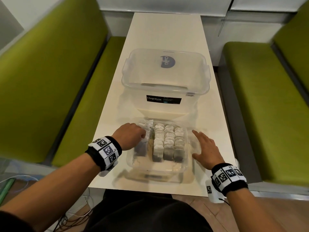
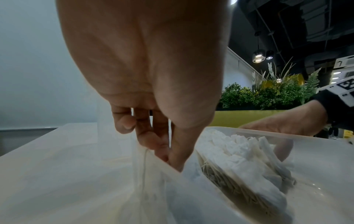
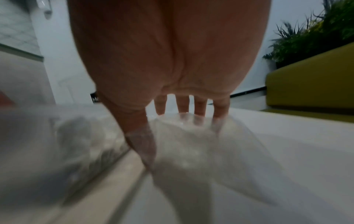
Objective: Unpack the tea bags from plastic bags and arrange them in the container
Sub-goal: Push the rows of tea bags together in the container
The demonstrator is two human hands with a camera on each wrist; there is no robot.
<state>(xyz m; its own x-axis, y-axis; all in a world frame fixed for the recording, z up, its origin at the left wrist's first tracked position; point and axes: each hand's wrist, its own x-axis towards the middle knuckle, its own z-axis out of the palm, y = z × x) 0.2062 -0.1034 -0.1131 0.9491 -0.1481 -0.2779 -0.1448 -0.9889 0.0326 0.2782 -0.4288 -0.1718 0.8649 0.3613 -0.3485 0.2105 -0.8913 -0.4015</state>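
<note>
My left hand [image 1: 132, 136] pinches tea bags [image 1: 142, 143] into the container's [image 1: 160, 171] left gap, rows running away from me; right hand [image 1: 206, 149] flat, splayed outside.

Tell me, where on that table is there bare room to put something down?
Bare table lies beyond the lidded box, toward the wall. The near end is crowded: the open container of tea bags, with the left hand and right hand flanking it.

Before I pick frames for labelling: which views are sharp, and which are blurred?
Head view: mostly sharp, tea bags clear, container near rim hazy. Left wrist view: left hand and tea bags sharp, foreground soft. Right wrist view: smeared; right hand dim, plastic bag a pale blur.
</note>
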